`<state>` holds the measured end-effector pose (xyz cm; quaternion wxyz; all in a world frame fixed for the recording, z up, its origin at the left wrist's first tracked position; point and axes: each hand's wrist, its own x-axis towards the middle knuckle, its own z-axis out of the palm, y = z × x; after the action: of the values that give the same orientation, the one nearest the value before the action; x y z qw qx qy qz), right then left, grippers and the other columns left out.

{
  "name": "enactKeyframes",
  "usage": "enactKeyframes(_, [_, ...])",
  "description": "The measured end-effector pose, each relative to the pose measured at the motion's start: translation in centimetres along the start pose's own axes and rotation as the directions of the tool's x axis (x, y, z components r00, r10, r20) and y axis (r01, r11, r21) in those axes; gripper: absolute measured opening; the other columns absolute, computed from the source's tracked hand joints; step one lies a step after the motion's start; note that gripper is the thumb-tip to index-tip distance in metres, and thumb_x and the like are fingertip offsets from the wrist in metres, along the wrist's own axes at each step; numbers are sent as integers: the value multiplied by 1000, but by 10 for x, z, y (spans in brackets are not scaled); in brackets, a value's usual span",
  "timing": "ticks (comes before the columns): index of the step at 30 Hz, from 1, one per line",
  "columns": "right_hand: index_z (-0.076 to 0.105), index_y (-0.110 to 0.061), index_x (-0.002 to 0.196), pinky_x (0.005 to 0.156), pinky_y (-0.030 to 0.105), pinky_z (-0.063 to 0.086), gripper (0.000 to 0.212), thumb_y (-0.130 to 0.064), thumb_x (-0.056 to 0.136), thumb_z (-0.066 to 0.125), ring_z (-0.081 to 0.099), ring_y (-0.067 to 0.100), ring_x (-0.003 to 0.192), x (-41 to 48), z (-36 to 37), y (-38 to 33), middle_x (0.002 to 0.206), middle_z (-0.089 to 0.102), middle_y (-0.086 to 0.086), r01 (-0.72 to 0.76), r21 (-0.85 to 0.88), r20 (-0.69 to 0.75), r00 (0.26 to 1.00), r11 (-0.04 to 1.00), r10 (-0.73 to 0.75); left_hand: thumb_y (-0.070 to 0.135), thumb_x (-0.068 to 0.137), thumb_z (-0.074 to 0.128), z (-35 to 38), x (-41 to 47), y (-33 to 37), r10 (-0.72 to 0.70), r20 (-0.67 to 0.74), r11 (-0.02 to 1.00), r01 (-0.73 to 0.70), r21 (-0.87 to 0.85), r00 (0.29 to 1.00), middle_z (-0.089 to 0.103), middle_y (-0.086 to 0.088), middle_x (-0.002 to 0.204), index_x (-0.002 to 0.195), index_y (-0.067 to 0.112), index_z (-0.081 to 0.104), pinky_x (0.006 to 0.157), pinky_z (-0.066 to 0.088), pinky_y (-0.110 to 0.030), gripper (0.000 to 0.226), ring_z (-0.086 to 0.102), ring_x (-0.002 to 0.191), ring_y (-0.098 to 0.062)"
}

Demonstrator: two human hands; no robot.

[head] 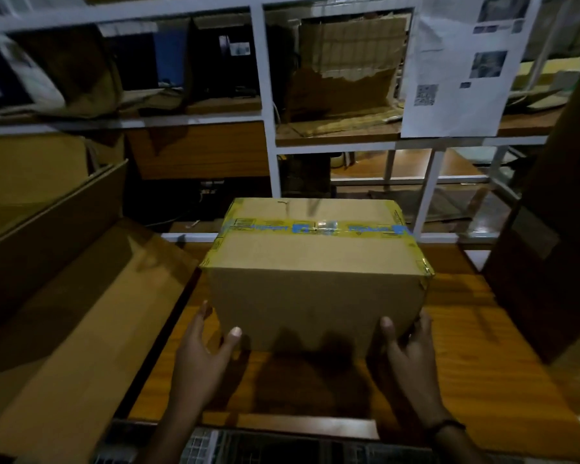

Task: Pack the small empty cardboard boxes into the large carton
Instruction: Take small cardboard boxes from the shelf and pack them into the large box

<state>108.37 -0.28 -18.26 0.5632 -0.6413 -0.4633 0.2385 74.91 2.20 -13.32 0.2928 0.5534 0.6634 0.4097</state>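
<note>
A brown cardboard box (315, 262), sealed with yellow and blue tape across its top, stands on the wooden table (476, 380) straight ahead. My left hand (198, 356) clasps its lower left corner, with the thumb on the front face and the fingers along the left side. My right hand (409, 353) clasps the lower right corner the same way. To the left lies the large open carton (81, 313), its flaps spread and its inside mostly out of sight.
A white metal rack (268, 128) full of cartons and cardboard scraps rises behind the table. A printed paper sheet (459, 68) hangs from it at upper right. A tall dark carton (549, 262) stands at the table's right edge.
</note>
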Motion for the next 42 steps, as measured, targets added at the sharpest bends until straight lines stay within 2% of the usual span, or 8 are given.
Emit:
enactKeyframes(5, [30, -39, 152, 90, 27, 50, 67, -33, 97, 68, 54, 15, 121, -11, -1, 0, 138, 51, -9, -89, -20, 24, 996, 996, 90, 41, 90, 76, 14, 2, -7, -64, 83, 998, 63, 17, 994, 55, 0, 147, 156, 30, 37, 89, 50, -36, 78, 57, 127, -27])
enactKeyframes(10, [36, -39, 144, 90, 35, 53, 56, -37, 97, 67, 59, 20, 119, -4, -5, -11, 136, 58, -3, -86, -48, 10, 996, 995, 87, 37, 92, 75, 11, 7, 3, -42, 37, 999, 43, -14, 998, 55, -3, 147, 151, 22, 43, 92, 48, -36, 70, 56, 128, -28])
enactKeyframes(15, [32, -39, 153, 90, 35, 52, 64, -40, 97, 65, 53, 15, 123, 15, -20, -43, 139, 51, -12, 86, -110, -14, 996, 990, -88, 81, 71, 65, -19, 25, 22, 118, -12, 992, -119, -32, 993, 45, 6, 155, 156, 35, 38, 101, 50, -46, 100, 50, 134, -20])
enactKeyframes(21, [37, -54, 138, 82, 42, 53, 48, -57, 96, 60, 48, 19, 125, 35, -21, -75, 135, 46, -17, 162, -125, -87, 981, 979, -173, 67, 81, 70, -36, 43, 44, 234, -60, 956, -241, -168, 970, 46, 11, 151, 157, 35, 39, 99, 46, -38, 88, 46, 132, -9])
enactKeyframes(27, [37, -35, 147, 82, 32, 49, 59, -55, 96, 60, 46, 12, 122, 28, -7, -67, 133, 42, -17, 129, -103, -154, 977, 986, -144, 75, 72, 61, -24, 39, 30, 205, -21, 925, -201, -323, 979, 45, 16, 154, 158, 40, 35, 93, 48, -28, 96, 47, 138, -11])
enactKeyframes(34, [35, -29, 147, 74, 25, 47, 88, -86, 80, 43, 56, 19, 111, -3, 7, -55, 126, 53, -7, 58, -45, -199, 978, 997, -66, 99, 67, 45, -3, 19, 8, 91, -85, 849, -122, -513, 992, 35, 12, 163, 157, 43, 34, 115, 38, -47, 106, 39, 146, -16])
enactKeyframes(40, [34, -28, 153, 93, 48, 54, 120, -105, 61, 32, 63, 37, 111, -17, 15, -42, 127, 63, 8, -185, -92, -201, 966, 978, 164, 88, 80, 41, 13, 10, -10, -44, -67, 888, 8, -461, 997, 42, 10, 149, 157, 20, 37, 108, 32, -20, 103, 39, 143, -19])
enactKeyframes(42, [36, -30, 151, 94, 47, 53, 114, -102, 63, 33, 63, 36, 110, -16, 14, -50, 127, 64, 10, -207, -91, -195, 963, 974, 186, 94, 72, 41, 9, 12, -7, -47, -47, 901, 22, -434, 998, 52, 4, 146, 156, 20, 41, 107, 38, -26, 113, 47, 137, -20])
